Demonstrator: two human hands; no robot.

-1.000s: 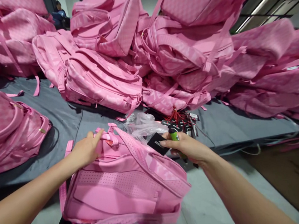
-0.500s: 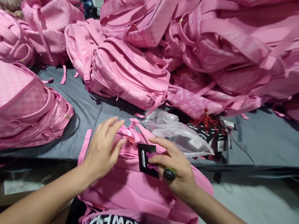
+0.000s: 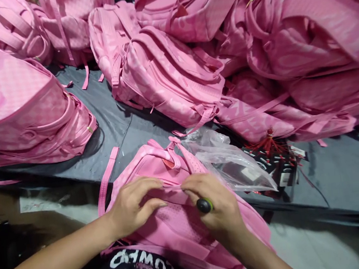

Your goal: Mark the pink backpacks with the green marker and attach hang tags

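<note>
A pink backpack (image 3: 191,241) leans over my lap at the table's edge, its top handle and straps uppermost. My left hand (image 3: 137,206) grips the folded edge of its back panel, fingers above and thumb below. Close by on the right, my right hand (image 3: 215,206) pinches the same edge with its fingertips. Tucked in that hand is a tool with a round black end (image 3: 203,205) and a green band; the rest of it is hidden by the fingers. The black hang tag seen earlier does not show now.
Pink backpacks are heaped across the dark-covered table (image 3: 104,100), one large backpack (image 3: 21,109) at the left. Just beyond my right hand lie a clear plastic bag (image 3: 235,167) and a stack of black tags (image 3: 275,162) with red strings.
My left hand has come down onto the backpack's panel edge. My right hand has gone from the black tag to that edge, and the tag has passed out of sight. The view has tilted down.
</note>
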